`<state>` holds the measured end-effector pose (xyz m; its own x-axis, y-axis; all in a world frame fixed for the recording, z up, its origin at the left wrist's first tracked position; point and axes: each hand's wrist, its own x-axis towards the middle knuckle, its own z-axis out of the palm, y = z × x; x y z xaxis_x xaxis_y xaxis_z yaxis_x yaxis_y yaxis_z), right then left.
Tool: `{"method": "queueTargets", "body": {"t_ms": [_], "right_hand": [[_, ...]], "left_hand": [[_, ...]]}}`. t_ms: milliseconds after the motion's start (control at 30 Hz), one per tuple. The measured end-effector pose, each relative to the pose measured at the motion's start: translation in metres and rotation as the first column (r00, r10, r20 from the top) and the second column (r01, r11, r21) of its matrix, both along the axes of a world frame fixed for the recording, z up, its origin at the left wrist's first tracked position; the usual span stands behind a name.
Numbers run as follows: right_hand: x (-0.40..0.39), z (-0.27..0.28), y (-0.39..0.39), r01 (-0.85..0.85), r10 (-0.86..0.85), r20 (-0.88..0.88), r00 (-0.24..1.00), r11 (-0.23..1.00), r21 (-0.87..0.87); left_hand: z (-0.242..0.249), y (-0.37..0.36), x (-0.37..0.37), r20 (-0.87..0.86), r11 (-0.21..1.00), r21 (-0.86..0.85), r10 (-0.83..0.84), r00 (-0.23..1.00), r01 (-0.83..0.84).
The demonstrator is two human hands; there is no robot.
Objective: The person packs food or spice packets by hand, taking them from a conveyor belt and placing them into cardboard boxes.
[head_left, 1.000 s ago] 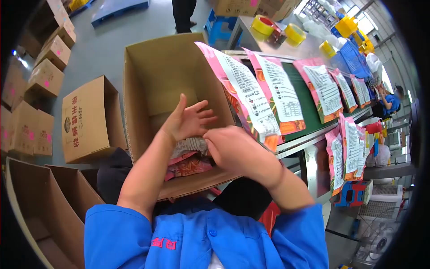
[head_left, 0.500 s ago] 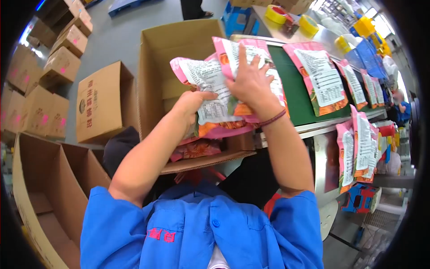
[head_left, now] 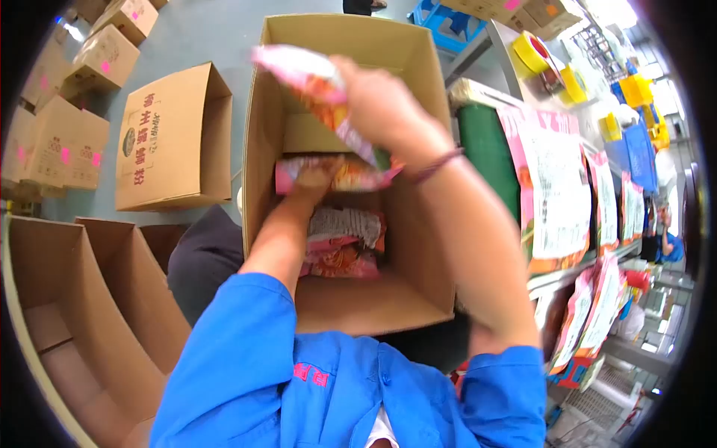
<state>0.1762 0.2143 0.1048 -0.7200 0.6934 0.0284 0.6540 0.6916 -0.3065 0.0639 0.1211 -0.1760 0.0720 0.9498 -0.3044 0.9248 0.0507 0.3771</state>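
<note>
My right hand (head_left: 385, 108), smeared by motion, grips a pink food packet (head_left: 302, 75) by its edge. It holds the packet tilted over an open cardboard box (head_left: 351, 37). Lower down, inside the box, my left hand (head_left: 317, 178) is closed on another pink packet (head_left: 366, 176), which stands roughly on edge. Below it, more pink packets (head_left: 342, 257) with printed white labels lie in the near part of the box.
To the right, pink packets (head_left: 556, 194) lie on a green conveyor belt (head_left: 482, 149); others (head_left: 590, 313) rest by its near edge. An open carton (head_left: 175, 142) lies on the left, with empty boxes (head_left: 82, 299) nearer. Tape rolls (head_left: 532, 54) sit on a metal table.
Both hands have moved from the box's right edge into and over the box with the packets. The packets are now apart, one in each hand. The view has shifted.
</note>
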Motion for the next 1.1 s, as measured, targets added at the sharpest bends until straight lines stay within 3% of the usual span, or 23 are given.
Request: {"method": "queueTargets", "body": {"t_ms": [33, 100, 133, 167, 200, 233, 267, 300, 367, 433, 467, 500, 533, 567, 600, 667, 700, 800, 833, 867, 900, 967, 1100], "right_hand": [[-0.013, -0.049, 0.007, -0.046, 0.048, 0.041, 0.998, 0.998, -0.034], [-0.019, -0.147, 0.007, 0.008, -0.010, -0.012, 1.000, 0.993, -0.120], [-0.013, -0.214, 0.000, 0.005, -0.004, 0.013, 1.000, 0.996, -0.084], [-0.001, -0.265, -0.013, 0.024, -0.023, 0.009, 1.000, 0.984, -0.174], [0.015, -0.300, -0.030, 0.056, 0.022, 0.238, 0.971, 0.948, -0.314], [0.032, -0.368, -0.054, 0.096, 0.058, 0.393, 0.918, 0.927, -0.362], [0.039, -0.351, -0.079, 0.132, -0.015, 0.404, 0.915, 0.956, -0.262], [0.038, -0.326, -0.096, 0.170, -0.089, 0.410, 0.908, 0.972, -0.165], [0.026, -0.292, -0.080, 0.244, -0.119, 0.397, 0.910, 0.928, -0.280], [0.008, -0.231, -0.037, 0.318, -0.242, 0.211, 0.947, 0.801, -0.507], [-0.002, -0.143, -0.033, 0.237, -0.157, 0.195, 0.968, 0.829, -0.506], [-0.009, -0.103, -0.038, 0.154, -0.243, -0.161, 0.956, 0.890, -0.430], [-0.009, -0.061, -0.052, 0.051, -0.128, -0.572, 0.810, 0.988, -0.149], [-0.005, -0.018, -0.066, 0.048, 0.023, -0.715, 0.698, 0.996, 0.080], [0.013, 0.034, -0.073, 0.069, 0.084, -0.713, 0.696, 0.981, 0.184], [0.085, 0.088, -0.070, 0.218, 0.185, -0.741, 0.646, 0.885, 0.411], [0.126, 0.106, -0.063, 0.256, 0.112, -0.703, 0.702, 0.882, 0.396], [0.246, 0.097, -0.019, 0.395, -0.139, -0.459, 0.877, 0.753, 0.527], [0.290, 0.079, -0.003, 0.448, -0.350, -0.280, 0.894, 0.716, 0.536], [0.330, 0.066, 0.009, 0.597, -0.681, 0.018, 0.732, 0.654, 0.464], [0.315, 0.084, -0.013, 0.752, -0.869, 0.288, 0.402, 0.493, 0.438], [0.359, 0.051, -0.018, 0.684, -0.839, 0.296, 0.455, 0.543, 0.487], [0.365, 0.045, 0.003, 0.705, -0.787, 0.318, 0.529, 0.616, 0.351]], "left_hand": [[-0.013, -0.017, 0.006, 0.189, 0.982, -0.185, 0.071, 0.979, -0.036], [-0.050, -0.054, 0.022, -0.036, 0.960, -0.244, -0.148, 0.988, 0.135], [-0.067, -0.078, 0.030, -0.091, 0.972, -0.223, -0.096, 0.991, 0.073], [-0.077, -0.089, 0.039, -0.145, 0.981, -0.190, -0.055, 0.988, 0.027], [-0.074, -0.079, 0.045, -0.140, 0.984, -0.171, -0.073, 0.987, 0.049], [-0.066, -0.064, 0.050, -0.157, 0.937, -0.345, -0.112, 0.981, 0.052], [-0.056, -0.053, 0.051, -0.175, 0.856, -0.514, -0.160, 0.972, 0.048], [-0.046, -0.036, 0.045, -0.178, 0.861, -0.502, -0.192, 0.965, 0.079], [-0.017, 0.000, 0.029, 0.265, 0.643, -0.681, -0.229, 0.937, 0.350], [0.040, 0.008, 0.022, 0.438, 0.756, -0.612, 0.080, 0.895, 0.232], [0.075, 0.003, 0.037, 0.698, 0.762, -0.647, 0.595, 0.400, -0.004], [0.109, 0.000, 0.061, 0.627, 0.619, -0.771, 0.694, -0.353, -0.153], [0.135, 0.005, 0.080, 0.555, 0.623, -0.782, 0.706, -0.441, 0.014], [0.155, 0.014, 0.094, 0.468, 0.624, -0.761, 0.718, -0.515, 0.178], [0.171, 0.018, 0.109, 0.487, 0.638, -0.750, 0.711, -0.507, 0.174], [0.199, 0.017, 0.139, 0.735, 0.868, -0.417, 0.496, -0.462, 0.269], [0.211, 0.012, 0.147, 0.815, 0.921, -0.231, 0.359, -0.454, 0.314], [0.217, 0.011, 0.152, 0.808, 0.926, -0.344, 0.377, -0.453, 0.156], [0.215, 0.007, 0.147, 0.820, 0.915, -0.401, 0.384, -0.425, 0.054], [0.219, 0.004, 0.143, 0.823, 0.914, -0.404, 0.376, -0.427, 0.027], [0.224, 0.001, 0.138, 0.817, 0.891, -0.455, 0.416, -0.398, -0.003], [0.232, -0.001, 0.128, 0.807, 0.864, -0.502, 0.450, -0.384, -0.044], [0.261, 0.016, 0.075, 0.959, 0.921, -0.282, 0.279, -0.050, -0.269]]}}
